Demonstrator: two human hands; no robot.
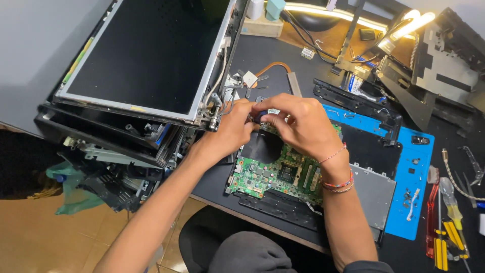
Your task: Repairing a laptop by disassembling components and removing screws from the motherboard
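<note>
Head view: our left hand point(233, 127) and right hand point(298, 124) meet over the green circuit board point(275, 174), fingers pinching a small part point(261, 117).

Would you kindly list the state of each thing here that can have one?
Laptop screen panel: dark, bezel off, tilted against the stack.
Green circuit board: bare, lying flat on the opened laptop base.
Left hand: fingers pinched at the board's top edge.
Right hand: fingers pinched beside it.
Desk lamp: lit.
Screwdrivers: lying unused.
</note>
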